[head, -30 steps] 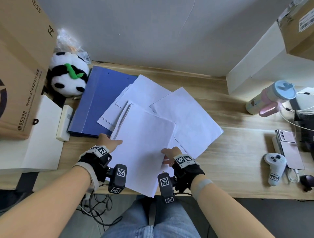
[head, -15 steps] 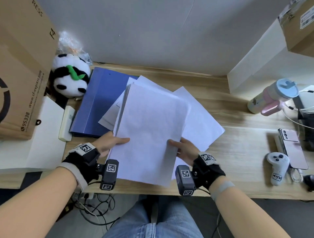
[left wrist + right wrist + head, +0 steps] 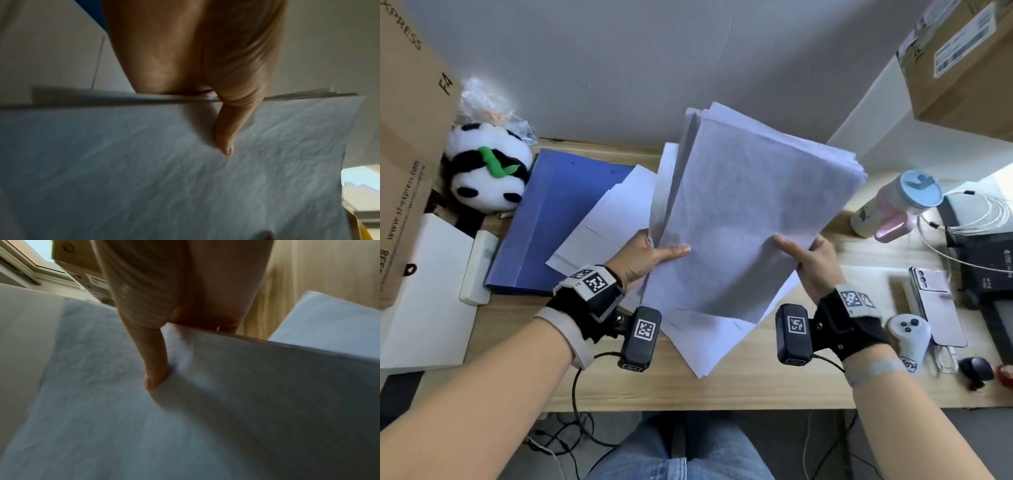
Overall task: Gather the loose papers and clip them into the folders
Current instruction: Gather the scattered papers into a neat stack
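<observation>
A stack of white papers [image 3: 743, 212] is raised off the desk and tilted up toward me. My left hand [image 3: 650, 253] pinches its left edge, thumb on the front sheet [image 3: 185, 178]. My right hand [image 3: 808, 260] pinches its right edge the same way, thumb pressing a dent into the paper [image 3: 185, 402]. The fingers of both hands are hidden behind the stack. More loose sheets [image 3: 606, 233] stay on the desk below, some lying over the blue folders [image 3: 551, 219] at the left.
A panda plush [image 3: 486, 168] and cardboard box [image 3: 407, 137] sit at the left, with a white box [image 3: 421, 294] in front. At the right are a pastel bottle [image 3: 893, 205], a phone [image 3: 935, 305], a white controller [image 3: 907, 335] and cables [image 3: 983, 219].
Both hands have lifted the gathered stack from flat on the desk to upright and higher, shifting it to the right. The right hand moved from the bottom edge to the right edge.
</observation>
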